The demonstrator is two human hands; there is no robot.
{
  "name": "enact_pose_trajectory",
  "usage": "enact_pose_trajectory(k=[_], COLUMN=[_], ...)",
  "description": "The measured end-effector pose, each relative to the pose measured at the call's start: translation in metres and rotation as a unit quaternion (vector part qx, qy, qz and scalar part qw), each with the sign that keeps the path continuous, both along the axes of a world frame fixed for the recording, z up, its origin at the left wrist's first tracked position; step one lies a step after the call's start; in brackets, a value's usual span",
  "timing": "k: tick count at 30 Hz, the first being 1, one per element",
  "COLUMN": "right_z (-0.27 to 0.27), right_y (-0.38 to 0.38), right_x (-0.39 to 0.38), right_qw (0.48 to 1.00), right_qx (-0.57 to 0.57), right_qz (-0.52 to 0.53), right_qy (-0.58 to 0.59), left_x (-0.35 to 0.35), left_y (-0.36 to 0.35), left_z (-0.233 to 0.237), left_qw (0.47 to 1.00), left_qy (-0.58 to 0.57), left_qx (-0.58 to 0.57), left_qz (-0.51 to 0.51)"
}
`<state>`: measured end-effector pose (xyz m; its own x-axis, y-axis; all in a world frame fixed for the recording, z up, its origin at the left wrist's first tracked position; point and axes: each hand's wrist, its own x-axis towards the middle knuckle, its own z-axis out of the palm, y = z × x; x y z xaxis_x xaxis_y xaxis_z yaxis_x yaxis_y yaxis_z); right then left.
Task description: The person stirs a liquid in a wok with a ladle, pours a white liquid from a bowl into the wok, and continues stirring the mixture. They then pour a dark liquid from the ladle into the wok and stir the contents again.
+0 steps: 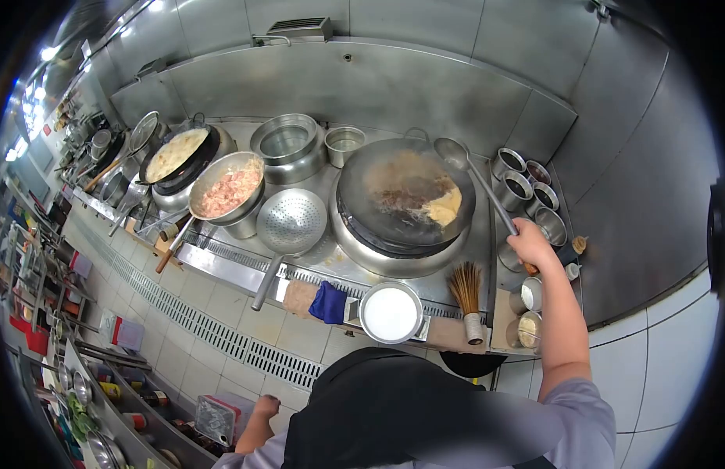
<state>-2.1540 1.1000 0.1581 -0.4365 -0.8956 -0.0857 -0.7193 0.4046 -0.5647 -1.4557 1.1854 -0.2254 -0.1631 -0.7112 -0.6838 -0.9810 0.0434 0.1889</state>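
Note:
My right hand (530,245) is wrapped round the long handle of a metal ladle (494,197). Its bowl sits at the right rim of a large dark wok (358,205). Steam rises from the wok, where a browned mass lies beside a yellow, egg-like patch (444,208). Low at my left side hangs my left hand (266,406), its fingers curled and nothing visible in them. A bamboo brush (465,293) rests on the counter's front edge, near a pan of white powder or liquid (390,313) and a folded blue cloth (328,302).
Left of the wok are a perforated strainer (292,221), a strainer of pinkish meat pieces (228,191) and a second wok of frothy pale liquid (177,155). Steel pots (285,147) stand behind. Seasoning containers (509,162) line the right side, by the wall.

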Motion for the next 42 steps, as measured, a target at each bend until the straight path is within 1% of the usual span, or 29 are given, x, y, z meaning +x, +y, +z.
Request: enact_pose_trajectory(k=[1,2,5,9,10,11,12,14,15,16,17,18,20,21,22,23,24,26,27,28,29,30,31,32,33,34,35,40,42], right_z=[-0.002,-0.007,-0.027,-0.035,-0.039,-0.046,-0.054,-0.052,-0.056,-0.061,-0.064,-0.065,-0.061,-0.058,-0.053,-0.048,-0.045,-0.045,-0.045,-0.044,-0.042,-0.042,-0.047,-0.056,-0.057,-0.057,-0.057,-0.036,-0.027], right_y=[0.002,0.004,0.010,0.028,0.031,0.034,0.036,0.042,0.043,0.045,0.047,0.049,0.057,0.061,0.066,0.069,0.070,0.062,0.056,0.049,0.039,0.031,0.022,0.013,0.008,0.006,0.005,0.021,0.036], right_x=[-0.006,-0.013,-0.033,-0.029,-0.027,-0.029,-0.032,-0.024,-0.026,-0.028,-0.028,-0.027,-0.024,-0.021,-0.018,-0.015,-0.012,-0.009,-0.008,-0.005,-0.003,-0.004,-0.007,-0.011,-0.010,-0.010,-0.009,0.000,0.005], right_qw=[1.000,1.000,0.999,0.992,0.990,0.990,0.988,0.983,0.983,0.976,0.968,0.965,0.963,0.962,0.961,0.962,0.964,0.972,0.979,0.979,0.991,0.998,0.998,0.998,0.993,0.993,0.993,0.992,0.993], right_qx=[0.000,0.001,0.003,0.022,0.020,0.019,0.026,0.032,0.031,0.036,0.042,0.043,0.046,0.049,0.050,0.043,0.035,0.018,-0.001,-0.001,-0.009,-0.016,-0.016,-0.030,-0.044,-0.043,-0.033,0.015,0.033], right_qz=[0.000,0.003,0.007,0.001,0.004,0.001,0.012,0.016,0.014,0.011,0.009,0.010,0.009,0.008,0.010,0.007,0.003,0.002,-0.001,-0.004,0.014,0.034,0.032,0.051,0.070,0.069,0.066,0.093,0.107], right_qy=[0.000,-0.003,-0.036,-0.124,-0.138,-0.140,-0.155,-0.179,-0.180,-0.215,-0.248,-0.257,-0.264,-0.270,-0.270,-0.268,-0.265,-0.236,-0.206,-0.206,-0.133,-0.058,-0.059,0.013,0.085,0.085,0.093,0.087,0.037], left_x=[0.001,0.001,-0.009,-0.009,0.004,0.010,0.003,-0.029,-0.040,-0.048,-0.051,-0.047,-0.038,-0.040,-0.049,-0.054,-0.048,-0.023,-0.026,-0.033,-0.038,-0.033,-0.023,-0.016,-0.019,-0.025,-0.028,-0.026,-0.020], left_y=[-0.005,-0.010,-0.020,-0.017,-0.015,-0.015,-0.015,-0.008,-0.005,-0.003,-0.002,-0.002,0.001,-0.002,-0.008,-0.011,-0.014,-0.020,-0.020,-0.023,-0.028,-0.030,-0.032,-0.034,-0.034,-0.034,-0.035,-0.027,-0.018], left_z=[-0.023,-0.039,-0.047,-0.051,-0.067,-0.075,-0.058,0.012,0.033,0.050,0.056,0.051,0.042,0.043,0.053,0.059,0.048,0.004,0.007,0.013,0.021,0.010,-0.007,-0.017,-0.016,-0.017,-0.017,-0.013,-0.016], left_qw=[0.991,0.963,0.950,0.962,0.983,0.983,0.984,0.985,0.985,0.984,0.980,0.980,0.997,0.997,0.994,0.989,0.989,0.993,0.993,0.993,0.992,0.992,0.992,0.989,0.989,0.975,0.932,0.946,0.948], left_qy=[0.054,0.106,0.141,0.139,0.158,0.173,0.172,0.086,0.084,0.043,0.002,0.001,0.017,0.017,0.026,0.035,0.035,0.110,0.110,0.098,0.086,0.086,0.117,0.147,0.146,0.150,0.150,0.132,0.129], left_qx=[0.001,0.001,0.014,0.013,-0.006,-0.025,-0.025,0.103,0.102,0.107,0.112,0.111,0.055,0.055,0.061,0.066,0.067,0.036,0.039,0.052,0.063,0.063,0.038,0.013,0.013,0.050,0.086,0.081,0.079], left_qz=[0.125,0.248,0.278,0.235,0.095,-0.047,-0.050,0.113,0.111,0.139,0.166,0.165,0.045,0.045,0.086,0.126,0.128,-0.007,-0.010,0.031,0.073,0.070,0.029,-0.013,-0.014,0.155,0.320,0.284,0.279])
